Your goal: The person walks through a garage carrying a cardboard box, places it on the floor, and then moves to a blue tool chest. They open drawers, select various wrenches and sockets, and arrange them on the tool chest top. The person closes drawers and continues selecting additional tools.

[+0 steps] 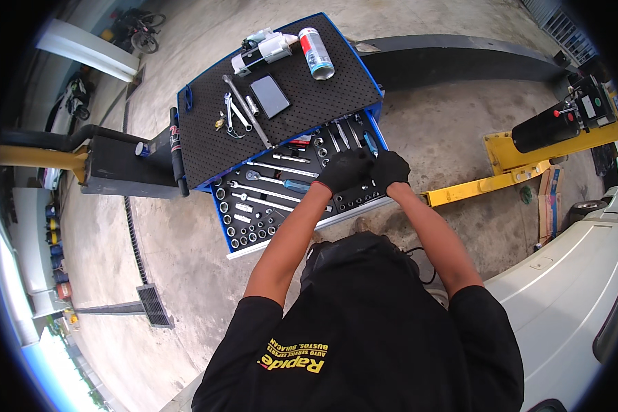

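Both my hands wear black gloves and meet over the right part of an open tool drawer (309, 221). My left hand (347, 172) is closed, its fingers pointing toward the other hand. Close beside it, my right hand (391, 170) is curled closed too; whatever lies between them is hidden by the dark gloves. Around them in the black tray are small sockets (350, 202) and a blue-handled tool (370, 143). Left of my hands lie a ratchet with a blue handle (275, 181), long bars and rows of sockets (244, 237).
On the cart's perforated black top (213, 154) lie a starter motor (264, 53), a spray can (316, 55), a phone (270, 96) and several wrenches (231, 113). A yellow lift arm (487, 187) reaches in from the right, near a white vehicle (563, 275). Another lift arm (44, 156) stands left.
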